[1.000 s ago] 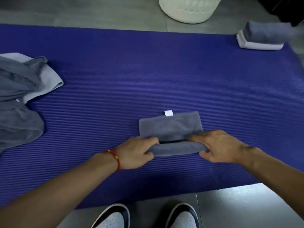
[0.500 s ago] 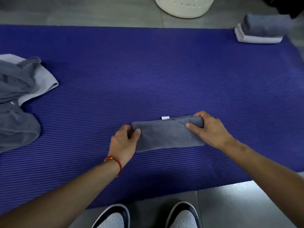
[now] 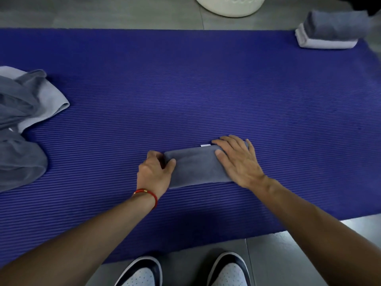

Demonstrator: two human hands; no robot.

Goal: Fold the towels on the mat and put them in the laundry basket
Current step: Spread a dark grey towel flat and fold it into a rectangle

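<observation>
A: Where is the work piece, taking the blue ribbed foam mat (image 3: 206, 89) as landmark?

B: The small folded dark grey towel (image 3: 195, 168) lies flat on the mat, toward its near edge, about mid-width. Left hand (image 3: 154, 172) has its grip at the towel's left end: thumb on top, fingers curled down over the end. Right hand (image 3: 237, 159) lies flat with straight fingers on the right end, holding nothing, only pressing.

A: Risks?

B: My judgement: the fold is thick and soft, so it may spring open once the flat hand lifts. A lift from the left end alone would let the right end droop and the layers slide. The small white tag (image 3: 205, 145) peeks out at the far edge, so the layers may not be perfectly aligned.

A: Containers?

B: The white perforated plastic laundry basket (image 3: 231, 7) stands on the grey floor just beyond the mat's far edge. Only its lower wall is in view; contents cannot be told.

A: Other items?

B: A stack of two folded towels (image 3: 329, 34), grey on pale, sits at the mat's far right corner, outside the basket. A loose heap of unfolded grey towels (image 3: 22, 124) lies at the mat's left edge.
</observation>
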